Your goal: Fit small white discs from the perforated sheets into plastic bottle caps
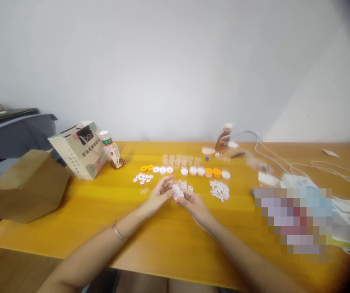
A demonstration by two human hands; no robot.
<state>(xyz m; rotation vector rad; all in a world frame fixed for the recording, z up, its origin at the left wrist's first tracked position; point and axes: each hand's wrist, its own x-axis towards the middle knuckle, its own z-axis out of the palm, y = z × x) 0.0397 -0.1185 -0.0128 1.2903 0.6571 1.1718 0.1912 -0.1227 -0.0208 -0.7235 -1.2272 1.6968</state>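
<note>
Over the middle of the table, my left hand [159,196] and my right hand [197,206] both close their fingers around a small whitish, partly see-through container [177,192]. A bit of orange shows at its lower end; blur hides its finer details. Just behind it lie white flower-shaped pieces [189,188], partly covered by my fingers. A larger pile of white openwork pieces [219,191] is to the right of my right hand. Left of my left hand are small white round parts [143,178] and tiny clear pieces [144,191].
A row of white caps [184,171] and orange caps [217,172] runs behind my hands, with clear cups [177,161] beyond. A paper bag [80,156] and drink bottle [111,150] stand left, a brown bottle [224,138] back right. Cables [272,152] cross the right side.
</note>
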